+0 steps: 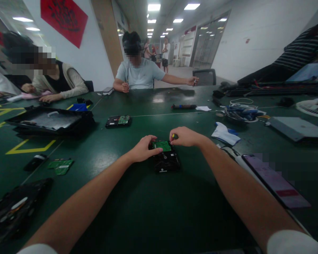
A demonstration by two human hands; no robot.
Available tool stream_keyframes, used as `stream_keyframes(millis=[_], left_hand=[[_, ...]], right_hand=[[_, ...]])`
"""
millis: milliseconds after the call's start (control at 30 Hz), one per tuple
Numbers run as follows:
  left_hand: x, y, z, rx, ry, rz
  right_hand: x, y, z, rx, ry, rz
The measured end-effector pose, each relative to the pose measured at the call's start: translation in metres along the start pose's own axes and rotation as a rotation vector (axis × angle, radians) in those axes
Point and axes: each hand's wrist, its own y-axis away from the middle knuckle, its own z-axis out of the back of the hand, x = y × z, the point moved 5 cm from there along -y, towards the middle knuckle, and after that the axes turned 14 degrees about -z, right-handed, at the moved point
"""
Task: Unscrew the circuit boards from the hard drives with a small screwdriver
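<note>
A black hard drive (166, 163) with a green circuit board (163, 146) on its upper face lies on the green table in front of me. My left hand (145, 149) grips its left side, thumb on top and fingers at the far left edge. At the drive's far right corner is my right hand (184, 137), closed around a small screwdriver (175, 136) whose black and yellow handle end shows. The tip of the screwdriver is hidden by my fingers, so whether it touches a screw cannot be seen.
Another hard drive (118, 121) lies farther off, left of centre. Loose green boards (60, 165) and a black casing (18, 208) are at left, near a black tray (53, 121). At right are a glove (225, 134), a phone (274, 180) and a grey metal box (300, 128). Co-workers sit opposite.
</note>
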Motion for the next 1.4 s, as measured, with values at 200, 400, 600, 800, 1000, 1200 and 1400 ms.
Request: stream_keyframes(millis=[200,400,600,800,1000,1200,1400], left_hand=[[-0.002,-0.005,-0.002,-0.057,-0.079,-0.081],[-0.013,0.001,-0.003,-0.084,-0.06,-0.17],[-0.013,0.0,-0.005,-0.092,-0.079,-0.199],[-0.005,-0.004,-0.009,-0.024,-0.047,-0.089],[-0.003,-0.004,-0.011,-0.056,-0.018,-0.081],[-0.003,-0.003,-0.011,-0.079,-0.017,-0.111],[-0.004,-0.002,-0.011,-0.063,-0.021,-0.098]], right_hand=[[0.0,-0.003,0.0,-0.051,-0.082,-0.02],[0.003,-0.004,-0.003,-0.071,-0.075,-0.003],[0.007,-0.004,-0.006,-0.059,-0.041,0.035],[0.01,-0.003,-0.007,-0.038,-0.054,0.062],[0.012,-0.002,-0.009,-0.02,-0.064,0.063],[0.009,-0.005,-0.011,-0.022,-0.071,0.063],[0.013,-0.004,-0.012,-0.031,-0.066,0.089]])
